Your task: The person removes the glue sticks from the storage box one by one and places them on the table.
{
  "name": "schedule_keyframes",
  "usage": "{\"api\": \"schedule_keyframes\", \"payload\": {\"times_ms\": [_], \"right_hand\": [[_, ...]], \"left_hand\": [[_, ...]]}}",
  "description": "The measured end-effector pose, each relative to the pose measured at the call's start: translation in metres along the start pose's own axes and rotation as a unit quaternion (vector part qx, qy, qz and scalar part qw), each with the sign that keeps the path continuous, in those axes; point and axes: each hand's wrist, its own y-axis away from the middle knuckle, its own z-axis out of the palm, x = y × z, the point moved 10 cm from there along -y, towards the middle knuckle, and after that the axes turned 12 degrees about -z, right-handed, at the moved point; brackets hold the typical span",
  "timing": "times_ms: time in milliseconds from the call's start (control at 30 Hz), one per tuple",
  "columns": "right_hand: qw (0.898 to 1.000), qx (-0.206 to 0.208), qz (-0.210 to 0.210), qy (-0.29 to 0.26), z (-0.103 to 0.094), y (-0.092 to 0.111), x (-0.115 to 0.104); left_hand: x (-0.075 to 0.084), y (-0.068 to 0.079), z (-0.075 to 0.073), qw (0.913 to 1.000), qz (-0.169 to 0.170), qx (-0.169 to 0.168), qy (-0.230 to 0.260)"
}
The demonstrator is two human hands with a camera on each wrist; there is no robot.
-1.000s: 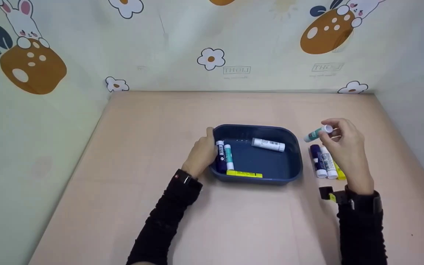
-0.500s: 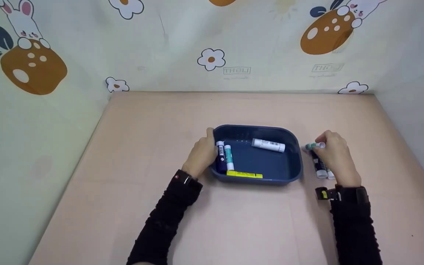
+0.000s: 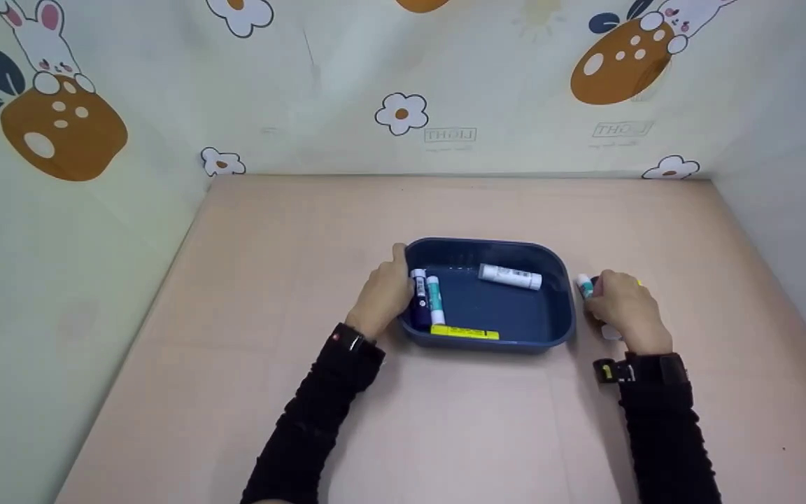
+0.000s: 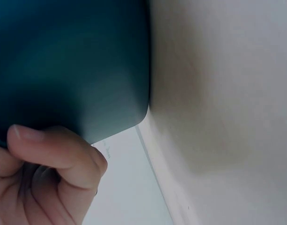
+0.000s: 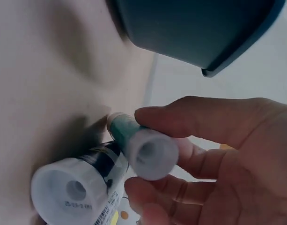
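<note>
My left hand [image 3: 382,294] grips the left end of a dark blue plastic bin [image 3: 487,344]; the left wrist view shows its thumb and curled fingers at the bin's wall [image 4: 73,79]. My right hand [image 3: 628,309], low over the table right of the bin, pinches a small teal-and-white glue stick [image 5: 125,127] between thumb and fingers. Its teal end [image 3: 585,285] shows beyond the fingertips in the head view. Right beside it lies a larger navy glue stick with a white base [image 5: 68,192]. In the head view my hand covers most of the glue sticks lying there.
Inside the bin a navy glue stick [image 3: 420,301] and a teal one [image 3: 435,301] lie along the left wall. A yellow stick [image 3: 464,332] lies along the front wall, a white glue stick [image 3: 510,276] toward the back right. Patterned walls [image 3: 333,84] enclose the pinkish table [image 3: 291,252].
My right hand has lowered and moved left with the teal glue stick, from above the row of sticks down to beside the navy one. The left hand and bin stay put.
</note>
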Motion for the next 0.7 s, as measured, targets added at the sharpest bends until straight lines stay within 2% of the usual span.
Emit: {"api": "schedule_keyframes", "payload": {"times_ms": [133,400,533,700], "right_hand": [[1.0,-0.01,0.022,0.002,0.007,-0.001,0.001],[0.998,-0.03,0.045,0.037,0.014,-0.003,0.003],[0.999,-0.026,0.033,0.032,0.01,-0.002,0.0],[1.0,0.002,0.004,-0.001,-0.001,0.002,-0.007]], "left_hand": [[0.002,0.002,-0.001,0.9999,0.012,0.008,-0.003],[0.0,0.0,0.0,1.0,-0.003,-0.004,-0.001],[0.0,0.0,0.001,0.9999,-0.006,-0.006,-0.006],[0.0,0.0,0.0,1.0,0.0,0.001,-0.005]]}}
